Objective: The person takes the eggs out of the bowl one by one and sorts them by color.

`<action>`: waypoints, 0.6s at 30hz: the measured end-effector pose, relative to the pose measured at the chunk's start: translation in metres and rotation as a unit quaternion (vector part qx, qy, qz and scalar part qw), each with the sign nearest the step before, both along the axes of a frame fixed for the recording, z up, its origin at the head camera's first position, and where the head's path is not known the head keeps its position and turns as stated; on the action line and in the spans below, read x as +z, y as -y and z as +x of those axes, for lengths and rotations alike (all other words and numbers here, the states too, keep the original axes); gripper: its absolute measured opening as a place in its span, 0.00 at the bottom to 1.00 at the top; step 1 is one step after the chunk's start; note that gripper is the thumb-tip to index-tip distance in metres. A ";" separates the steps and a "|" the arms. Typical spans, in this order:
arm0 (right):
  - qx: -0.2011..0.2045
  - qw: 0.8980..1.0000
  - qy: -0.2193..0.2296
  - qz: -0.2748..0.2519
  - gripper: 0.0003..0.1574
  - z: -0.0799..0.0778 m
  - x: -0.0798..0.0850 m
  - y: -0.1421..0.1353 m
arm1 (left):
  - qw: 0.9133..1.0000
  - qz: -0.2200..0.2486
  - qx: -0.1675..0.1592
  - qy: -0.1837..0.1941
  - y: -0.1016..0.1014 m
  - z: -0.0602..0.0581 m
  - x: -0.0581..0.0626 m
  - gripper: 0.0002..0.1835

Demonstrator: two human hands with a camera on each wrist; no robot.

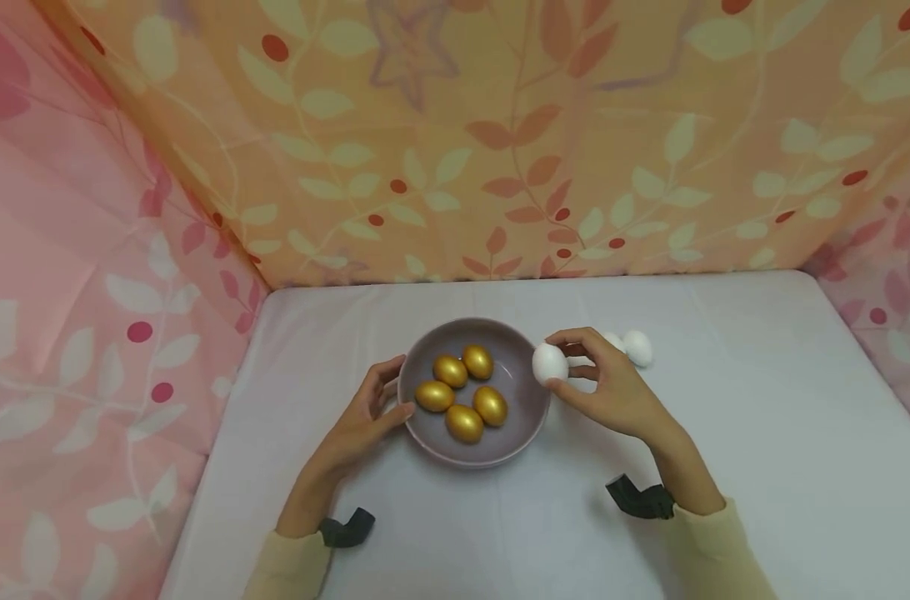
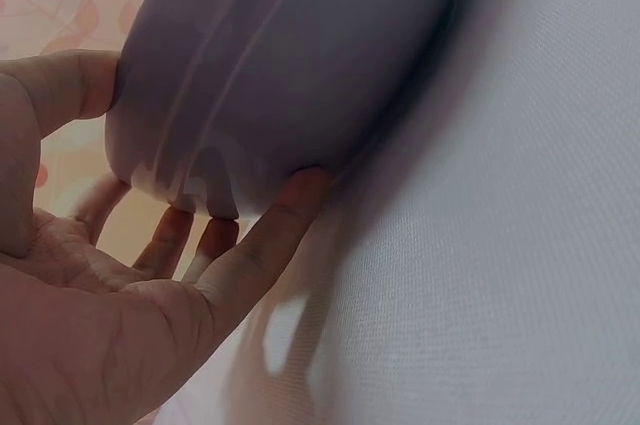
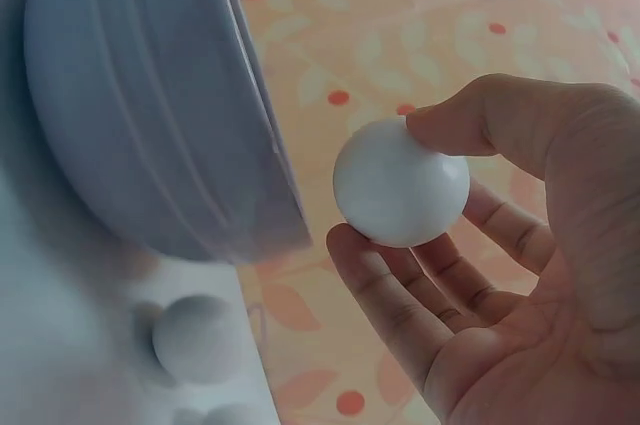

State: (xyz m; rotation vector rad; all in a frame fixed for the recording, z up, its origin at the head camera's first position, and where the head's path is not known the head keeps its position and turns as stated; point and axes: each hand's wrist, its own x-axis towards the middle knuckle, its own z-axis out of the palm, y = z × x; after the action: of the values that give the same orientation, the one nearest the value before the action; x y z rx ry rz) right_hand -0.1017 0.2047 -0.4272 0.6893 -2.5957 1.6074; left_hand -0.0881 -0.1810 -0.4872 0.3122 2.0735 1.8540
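Note:
A mauve bowl [image 1: 518, 408] stands on the white-covered table, with several golden eggs [image 1: 466, 423] lying inside it. My left hand [image 1: 361, 421] holds the bowl at its left side. In the left wrist view, the thumb presses near the rim and the curled fingers [image 2: 265, 250] touch the outer wall of the bowl [image 2: 310, 55]. Just beyond the bowl's right rim, my right hand [image 1: 612, 387] pinches a white egg [image 1: 549, 364] between thumb and fingertips. The right wrist view shows this white egg [image 3: 400, 183] raised off the table, apart from the bowl [image 3: 150, 95].
Two more white eggs [image 1: 638, 348] lie on the table behind the right hand, one partly hidden by it. Floral cloth [image 1: 455, 167] hangs at the back and both sides. Black wrist mounts [image 1: 641, 498] stick out from both wrists.

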 end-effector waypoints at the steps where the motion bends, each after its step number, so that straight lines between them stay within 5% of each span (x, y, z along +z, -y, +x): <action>1: -0.003 1.000 -0.003 0.001 0.31 -0.001 0.000 -0.003 | 1.000 0.001 0.001 0.000 0.000 0.000 -0.001 0.39; 18: -0.106 0.994 -0.012 -0.032 0.36 -0.009 -0.001 -0.053 | 1.000 0.012 -0.003 -0.014 0.001 0.003 -0.002 0.40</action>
State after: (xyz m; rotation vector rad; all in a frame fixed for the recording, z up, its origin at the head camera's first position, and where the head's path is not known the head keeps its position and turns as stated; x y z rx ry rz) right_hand -0.1110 0.2576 -0.4281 0.4103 -2.4904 1.5980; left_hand -0.0853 -0.1820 -0.4888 0.3524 2.0681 1.8836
